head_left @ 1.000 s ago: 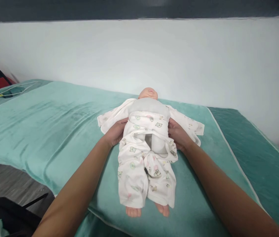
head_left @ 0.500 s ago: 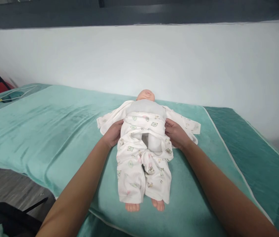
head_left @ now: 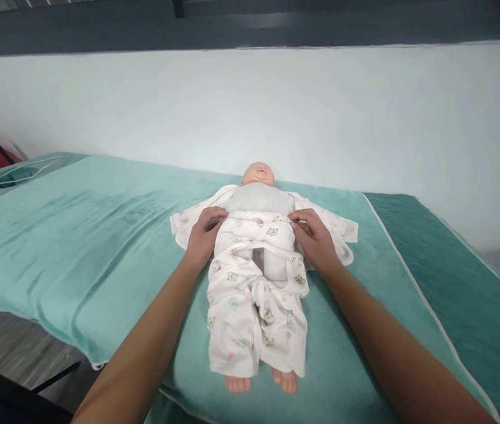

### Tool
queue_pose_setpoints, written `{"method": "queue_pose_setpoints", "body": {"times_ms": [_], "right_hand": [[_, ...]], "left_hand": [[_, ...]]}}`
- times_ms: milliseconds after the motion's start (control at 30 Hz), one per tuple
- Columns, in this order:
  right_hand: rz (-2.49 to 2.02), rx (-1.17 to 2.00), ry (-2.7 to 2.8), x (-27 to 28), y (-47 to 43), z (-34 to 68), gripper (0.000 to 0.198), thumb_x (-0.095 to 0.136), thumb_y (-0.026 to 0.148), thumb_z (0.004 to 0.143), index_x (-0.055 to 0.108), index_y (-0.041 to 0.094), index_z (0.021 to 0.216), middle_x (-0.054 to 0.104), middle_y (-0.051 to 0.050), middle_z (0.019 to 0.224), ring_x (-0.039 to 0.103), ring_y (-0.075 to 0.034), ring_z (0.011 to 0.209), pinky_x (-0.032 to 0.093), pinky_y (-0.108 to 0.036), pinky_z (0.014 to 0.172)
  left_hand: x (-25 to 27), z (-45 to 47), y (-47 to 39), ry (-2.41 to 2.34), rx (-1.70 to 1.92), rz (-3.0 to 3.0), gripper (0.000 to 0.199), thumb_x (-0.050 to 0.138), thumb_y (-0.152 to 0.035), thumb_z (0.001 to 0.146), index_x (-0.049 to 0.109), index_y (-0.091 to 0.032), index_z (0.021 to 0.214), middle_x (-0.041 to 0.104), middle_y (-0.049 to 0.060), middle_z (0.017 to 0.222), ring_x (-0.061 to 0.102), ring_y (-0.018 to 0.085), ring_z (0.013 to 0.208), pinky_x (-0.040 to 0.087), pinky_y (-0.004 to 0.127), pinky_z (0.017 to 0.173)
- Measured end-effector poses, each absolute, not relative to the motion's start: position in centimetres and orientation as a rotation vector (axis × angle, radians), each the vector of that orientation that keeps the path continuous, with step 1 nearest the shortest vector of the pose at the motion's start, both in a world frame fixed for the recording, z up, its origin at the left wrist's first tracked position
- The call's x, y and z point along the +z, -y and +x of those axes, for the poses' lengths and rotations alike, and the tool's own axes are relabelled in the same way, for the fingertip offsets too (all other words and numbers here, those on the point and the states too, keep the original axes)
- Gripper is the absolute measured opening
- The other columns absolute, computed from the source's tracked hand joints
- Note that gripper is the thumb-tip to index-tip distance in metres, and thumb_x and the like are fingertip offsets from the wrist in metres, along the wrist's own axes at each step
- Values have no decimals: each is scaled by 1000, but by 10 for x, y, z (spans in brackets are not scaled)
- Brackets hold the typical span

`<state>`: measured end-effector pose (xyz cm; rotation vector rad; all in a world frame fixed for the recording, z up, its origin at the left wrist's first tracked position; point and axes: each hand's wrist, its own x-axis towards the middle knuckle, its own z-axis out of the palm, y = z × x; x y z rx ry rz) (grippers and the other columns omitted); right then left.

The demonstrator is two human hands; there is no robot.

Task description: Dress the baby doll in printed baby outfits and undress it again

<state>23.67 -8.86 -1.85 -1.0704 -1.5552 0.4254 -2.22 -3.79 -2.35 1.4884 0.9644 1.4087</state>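
Observation:
A baby doll (head_left: 258, 173) lies on its back, head toward the wall and feet toward me. White printed baby pants (head_left: 235, 306) cover its legs up to the waist, with an opening at the crotch. Its arms are in a white printed top (head_left: 335, 222), spread open beneath it, so the grey-white torso shows. My left hand (head_left: 207, 235) is closed at the left edge of the waistband, thumb and fingers pinching the cloth. At the opposite edge my right hand (head_left: 314, 238) pinches the waistband in the same way. Both fingertips are partly hidden by the fabric.
A light green sheet (head_left: 99, 235) covers the bed, with a darker green strip (head_left: 453, 259) at right. White cords (head_left: 20, 171) lie at the far left. A white wall (head_left: 250, 106) stands behind, and a black object (head_left: 6, 400) is at lower left.
Both hands have shifted from the sides of the pants up to the top edge of the waistband. The view has tilted slightly, so the doll appears a little lower.

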Motion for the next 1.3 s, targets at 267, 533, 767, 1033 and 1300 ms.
{"method": "queue_pose_setpoints", "body": {"times_ms": [267, 533, 767, 1033, 1300], "right_hand": [[-988, 674, 1599, -14, 85, 245, 15, 65, 35, 84, 56, 24, 81, 53, -4, 94, 52, -19, 92, 46, -32, 81], [-1013, 751, 1568, -7, 89, 246, 22, 69, 40, 80, 56, 24, 80, 53, -4, 92, 52, -20, 93, 44, -33, 83], [-1018, 564, 1696, -11, 85, 248, 18, 67, 39, 84, 60, 24, 77, 56, -6, 102, 53, -23, 102, 41, -37, 93], [-1370, 458, 1474, -15, 72, 234, 20, 55, 43, 89, 55, 24, 83, 56, 1, 76, 50, -18, 74, 39, -31, 71], [-1271, 971, 1219, -26, 20, 242, 36, 66, 56, 75, 51, 24, 77, 51, 3, 67, 44, -15, 62, 37, -27, 57]], "left_hand": [[-16, -22, 37, -910, 1318, 1667, 12, 64, -34, 83, 63, -22, 88, 48, 6, 129, 48, 20, 123, 41, 34, 105], [-6, -24, 42, -949, 1161, 1722, 24, 72, -38, 76, 56, -20, 72, 45, 8, 142, 43, 27, 131, 39, 36, 104], [-7, -21, 47, -899, 1224, 1769, 23, 67, -39, 82, 54, -21, 74, 49, 9, 141, 40, 26, 136, 37, 37, 105], [-2, -11, 28, -996, 1252, 1709, 22, 59, -39, 87, 49, -21, 79, 64, 3, 107, 56, 18, 96, 41, 30, 86], [-6, 7, -29, -1169, 1301, 1666, 22, 57, -34, 87, 44, -22, 75, 43, -4, 68, 42, 14, 69, 37, 26, 67]]}}
